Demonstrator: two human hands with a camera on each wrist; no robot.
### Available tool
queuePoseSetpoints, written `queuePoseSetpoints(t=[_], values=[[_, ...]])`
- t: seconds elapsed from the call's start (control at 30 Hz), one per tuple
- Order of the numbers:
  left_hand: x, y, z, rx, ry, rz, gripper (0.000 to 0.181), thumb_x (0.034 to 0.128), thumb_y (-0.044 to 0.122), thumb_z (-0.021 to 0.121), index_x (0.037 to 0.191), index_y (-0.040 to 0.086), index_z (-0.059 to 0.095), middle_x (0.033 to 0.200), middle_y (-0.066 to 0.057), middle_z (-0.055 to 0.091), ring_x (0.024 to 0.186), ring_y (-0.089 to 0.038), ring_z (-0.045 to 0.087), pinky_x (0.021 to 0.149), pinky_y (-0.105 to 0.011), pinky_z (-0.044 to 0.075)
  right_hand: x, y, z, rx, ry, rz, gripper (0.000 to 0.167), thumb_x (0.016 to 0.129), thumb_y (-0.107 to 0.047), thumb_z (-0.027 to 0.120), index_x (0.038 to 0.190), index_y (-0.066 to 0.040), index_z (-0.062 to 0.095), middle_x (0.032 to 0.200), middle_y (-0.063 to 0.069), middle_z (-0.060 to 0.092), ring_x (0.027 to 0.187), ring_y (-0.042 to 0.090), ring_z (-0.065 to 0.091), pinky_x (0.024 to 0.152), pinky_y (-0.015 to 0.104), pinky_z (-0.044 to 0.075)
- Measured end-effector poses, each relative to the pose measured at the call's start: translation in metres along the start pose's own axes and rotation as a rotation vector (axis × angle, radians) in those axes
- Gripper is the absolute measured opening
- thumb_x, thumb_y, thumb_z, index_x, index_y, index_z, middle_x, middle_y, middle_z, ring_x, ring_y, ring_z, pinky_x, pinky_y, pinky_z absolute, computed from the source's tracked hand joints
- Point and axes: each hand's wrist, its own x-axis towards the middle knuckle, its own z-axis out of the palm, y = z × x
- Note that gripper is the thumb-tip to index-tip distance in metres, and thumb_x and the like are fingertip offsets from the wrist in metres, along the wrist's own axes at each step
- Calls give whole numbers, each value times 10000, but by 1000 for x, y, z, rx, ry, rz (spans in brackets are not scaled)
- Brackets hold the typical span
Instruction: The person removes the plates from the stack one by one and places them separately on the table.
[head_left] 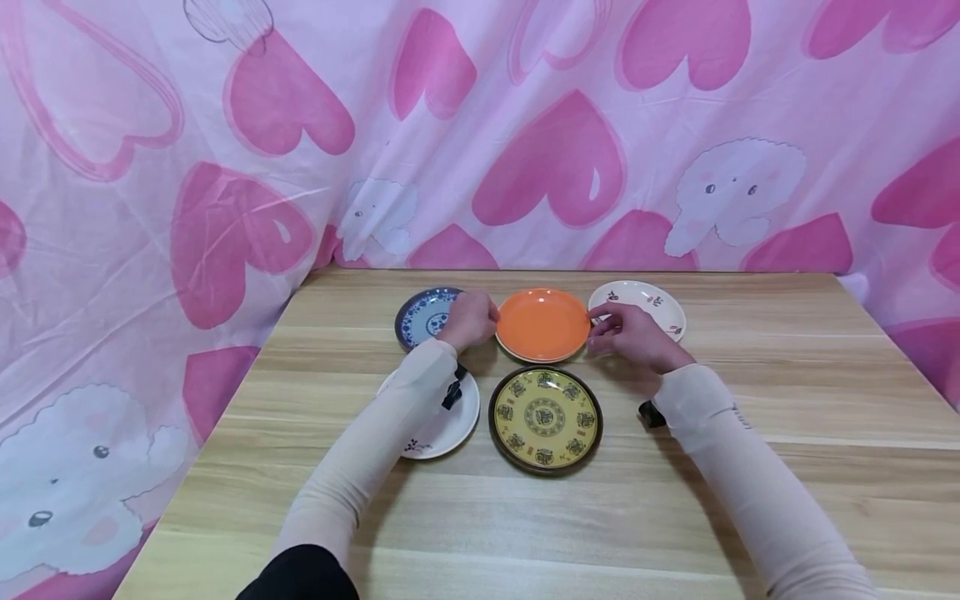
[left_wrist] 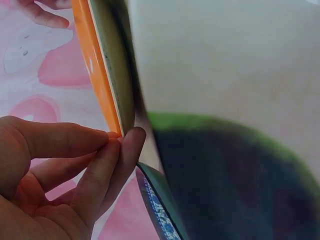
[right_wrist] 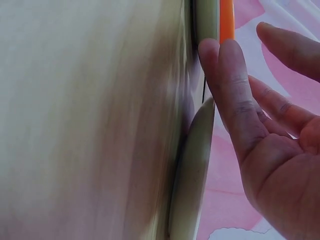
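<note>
An orange plate [head_left: 543, 323] lies in the middle of the back row, with a pale layer under its rim that looks like a second plate. At its left edge my left hand [head_left: 471, 321] pinches the rim between thumb and fingers, as the left wrist view shows. On the opposite side, my right hand [head_left: 633, 333] touches the edge with its fingertips; in the right wrist view its thumb [right_wrist: 292, 47] stands apart from the plate. The left hand partly covers a blue patterned plate [head_left: 422, 323]. Behind the right hand lies a white plate with small motifs [head_left: 652, 302].
Nearer me, a yellow plate with a dark rim [head_left: 545, 419] sits in front of the orange one. Left of it is a white plate [head_left: 453, 425], partly under the left forearm. All stand on a wooden table [head_left: 600, 533] before a pink heart-patterned cloth [head_left: 517, 125].
</note>
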Motion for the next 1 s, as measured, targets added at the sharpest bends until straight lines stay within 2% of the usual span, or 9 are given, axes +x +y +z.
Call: queuePoseSetpoints(t=[0.37, 0.63, 0.83, 1.0], values=[[1, 3, -1, 10, -19, -24, 269, 863, -14, 661, 1087, 87, 770, 1198, -110, 746, 1244, -320, 622, 1142, -436, 466, 3, 1, 2, -16, 27, 0, 504, 863, -31, 718, 1342, -1, 561, 1075, 197, 716, 912, 175, 680, 789, 196, 528], [1, 2, 1, 39, -28, -7, 261, 874, 5, 653, 1090, 92, 771, 1200, -102, 747, 1254, -318, 615, 1159, -444, 445, 3, -1, 5, -31, 40, 4, 422, 889, -56, 693, 1297, 20, 615, 1039, 178, 700, 887, 156, 638, 739, 190, 536], [0, 4, 1, 45, -23, -8, 283, 860, -17, 646, 1087, 93, 772, 1194, -101, 749, 1239, -309, 627, 1139, -431, 468, 5, -4, 9, -4, 82, 23, 397, 915, -95, 691, 1275, 60, 627, 1020, 199, 692, 836, 190, 699, 729, 240, 597], [0, 4, 4, 54, -7, -6, 250, 856, 18, 684, 1078, 90, 775, 1173, -101, 756, 1205, -300, 645, 1107, -414, 498, 7, -5, 12, 43, 128, 68, 377, 925, -109, 685, 1257, 64, 643, 1106, 260, 714, 841, 205, 751, 756, 261, 626]])
